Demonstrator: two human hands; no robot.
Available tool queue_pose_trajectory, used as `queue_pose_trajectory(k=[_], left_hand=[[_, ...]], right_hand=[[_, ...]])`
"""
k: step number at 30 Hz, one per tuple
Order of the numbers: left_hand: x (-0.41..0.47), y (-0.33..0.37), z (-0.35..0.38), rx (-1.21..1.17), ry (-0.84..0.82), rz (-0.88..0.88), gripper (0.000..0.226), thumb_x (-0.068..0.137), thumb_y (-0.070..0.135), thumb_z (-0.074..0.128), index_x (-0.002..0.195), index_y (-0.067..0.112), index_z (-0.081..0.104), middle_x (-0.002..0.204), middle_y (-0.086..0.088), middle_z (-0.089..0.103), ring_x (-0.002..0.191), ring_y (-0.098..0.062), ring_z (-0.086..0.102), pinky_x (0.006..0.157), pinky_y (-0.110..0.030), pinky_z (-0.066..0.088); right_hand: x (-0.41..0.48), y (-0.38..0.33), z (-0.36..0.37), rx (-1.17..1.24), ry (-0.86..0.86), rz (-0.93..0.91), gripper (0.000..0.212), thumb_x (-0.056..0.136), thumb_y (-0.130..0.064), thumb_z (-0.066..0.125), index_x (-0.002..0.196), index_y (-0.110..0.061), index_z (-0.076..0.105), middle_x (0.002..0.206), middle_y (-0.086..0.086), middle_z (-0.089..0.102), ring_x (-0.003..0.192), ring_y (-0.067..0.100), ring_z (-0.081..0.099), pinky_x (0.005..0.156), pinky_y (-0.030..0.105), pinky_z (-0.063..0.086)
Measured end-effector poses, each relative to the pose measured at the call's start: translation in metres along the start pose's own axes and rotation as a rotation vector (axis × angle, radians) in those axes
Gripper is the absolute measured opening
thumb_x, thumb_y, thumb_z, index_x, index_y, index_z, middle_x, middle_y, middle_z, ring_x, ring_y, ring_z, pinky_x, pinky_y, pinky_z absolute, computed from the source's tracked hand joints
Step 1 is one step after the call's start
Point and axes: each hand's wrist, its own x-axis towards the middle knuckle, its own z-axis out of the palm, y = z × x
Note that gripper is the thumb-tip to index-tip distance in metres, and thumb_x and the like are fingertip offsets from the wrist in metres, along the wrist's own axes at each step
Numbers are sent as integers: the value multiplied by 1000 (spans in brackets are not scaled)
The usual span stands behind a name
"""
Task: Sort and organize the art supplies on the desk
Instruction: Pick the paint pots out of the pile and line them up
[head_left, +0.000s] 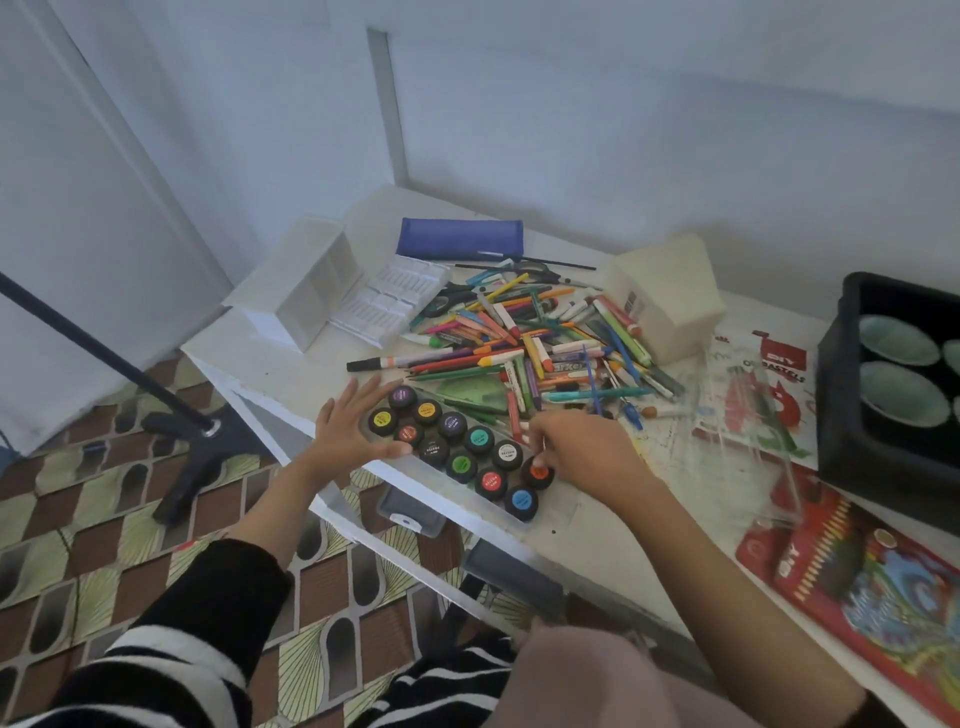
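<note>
Sorting appears early-stage. Your right hand (576, 452) pinches the orange-lidded paint pot (538, 474) at the edge of the clear tray (441, 491), where the other pots sit in rows. Your left hand (353, 431), fingers straight and spread, rests against the tray's other end. Pens and pencils (519, 338) lie heaped, unsorted, on the surface (291, 374).

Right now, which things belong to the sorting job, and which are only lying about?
Job: paint pots, orange-lidded paint pot in the right hand, pile of pens and crayons, blue pencil case, white divided organizer.
Lying about: black crate of bowls, black floor stand.
</note>
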Motion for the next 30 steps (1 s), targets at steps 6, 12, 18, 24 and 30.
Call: queue_pose_trajectory(k=[6,12,18,24,30], left_hand=[[-5,8,-2,-28,-3,-14,100,47,76,58,138,49,28,156,15,15,146,-9,-3,116,-41,-8],[-15,29,1,-488,143,-40,79,57,40,81,130,33,50,135,5,44,128,-17,40,106,-38,32],[-25,78,19,-254,442,164,34,74,-7,64,104,9,69,120,-11,56,117,-26,46,97,-24,33],[-29,142,57,-243,282,439,26,72,-11,66,84,11,72,95,-2,65,98,-20,56,89,-27,39],[-32,207,98,-284,-138,403,28,81,-5,60,99,14,70,113,-3,59,107,-11,50,84,-8,34]], right_hand=[[-38,-1,18,132,335,139,8,91,-31,56,95,-25,60,98,-12,56,83,12,58,68,28,51],[-92,13,23,293,520,377,3,89,-24,59,90,-23,61,86,-9,54,73,11,51,56,24,35],[-150,31,39,415,629,584,6,88,-18,61,84,-23,62,84,-6,60,68,9,53,63,33,51],[-198,44,56,465,692,716,13,87,-17,63,82,-27,58,85,-7,60,65,7,52,61,28,42],[-197,87,54,501,647,794,23,85,-22,66,107,-16,59,107,7,57,98,24,54,86,37,46]])
